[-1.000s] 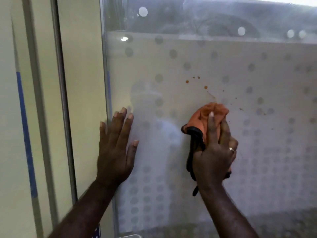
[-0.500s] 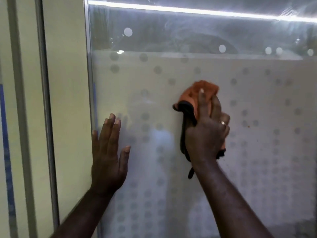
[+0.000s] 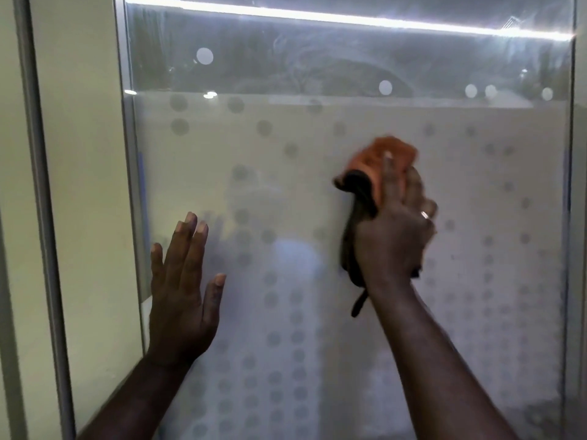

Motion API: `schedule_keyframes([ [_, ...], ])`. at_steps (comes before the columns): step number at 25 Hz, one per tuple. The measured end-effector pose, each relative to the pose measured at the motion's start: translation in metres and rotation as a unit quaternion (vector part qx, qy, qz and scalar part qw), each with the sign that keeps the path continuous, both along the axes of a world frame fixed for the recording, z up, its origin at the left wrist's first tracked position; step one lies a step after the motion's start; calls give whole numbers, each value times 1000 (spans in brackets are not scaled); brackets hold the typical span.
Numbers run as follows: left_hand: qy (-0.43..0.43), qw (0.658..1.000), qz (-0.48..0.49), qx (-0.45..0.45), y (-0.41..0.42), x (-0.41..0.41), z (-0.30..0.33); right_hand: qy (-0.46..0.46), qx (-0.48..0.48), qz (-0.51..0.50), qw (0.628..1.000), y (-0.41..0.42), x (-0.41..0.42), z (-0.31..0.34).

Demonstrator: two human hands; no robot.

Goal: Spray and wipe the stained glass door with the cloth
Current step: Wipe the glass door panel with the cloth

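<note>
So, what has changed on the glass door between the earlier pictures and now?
The right hand pushed the orange cloth upward over the brown spots; those spots no longer show on the glass door. Nothing was taken up or let go. The left hand stays flat and open near the door's left edge, and the right hand keeps its grip on the cloth.

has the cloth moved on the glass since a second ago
Yes. The orange cloth in the right hand has gone up the glass door, nearer the frosted band's top edge, over where brown spots showed.
</note>
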State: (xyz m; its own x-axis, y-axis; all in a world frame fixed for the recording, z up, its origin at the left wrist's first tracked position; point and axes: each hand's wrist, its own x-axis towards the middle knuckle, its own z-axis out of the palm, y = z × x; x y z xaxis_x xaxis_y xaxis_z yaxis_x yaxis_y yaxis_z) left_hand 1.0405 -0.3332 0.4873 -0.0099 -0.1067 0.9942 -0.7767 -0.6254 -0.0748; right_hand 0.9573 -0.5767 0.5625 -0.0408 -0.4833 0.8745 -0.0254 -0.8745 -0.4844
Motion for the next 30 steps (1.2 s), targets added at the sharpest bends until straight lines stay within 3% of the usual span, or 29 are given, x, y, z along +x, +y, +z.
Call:
schedule_keyframes([
  [3, 0, 1000, 1, 5, -3, -1, -6, -25, 62, 13, 998, 7, -5, -67],
  [6, 9, 1000, 1, 13, -11, -1, -13, 30, -92, 33, 995, 63, 9, -87],
  [8, 11, 1000, 4, 15, -16, -1, -16, 47, -204, 57, 976, 86, 16, -57],
  [10, 13, 1000, 5, 11, -20, 0, -15, 43, -240, 59, 968, 77, 18, -1],
  [13, 18, 1000, -5, 8, -16, 1, -12, 32, -129, 19, 991, 35, 9, 46],
  [17, 14, 1000, -11, 7, -4, 3, -7, -6, 56, 20, 998, 42, 9, -3],
  [20, 4, 1000, -15, 2, -4, 5, -7, -3, -57, 65, 996, 100, 23, -20],
  [22, 0, 1000, -16, -2, -5, 6, -8, 32, -192, 85, 977, 120, 27, -7],
  [24, -2, 1000, -18, -6, -5, 6, -9, 54, -247, 86, 964, 107, 26, 21],
  [27, -2, 1000, -25, -5, -4, 5, -8, 28, -159, 24, 987, 49, 15, 51],
  [30, 4, 1000, -20, 1, -3, 3, -8, 0, -29, 3, 1000, -5, 0, 33],
])
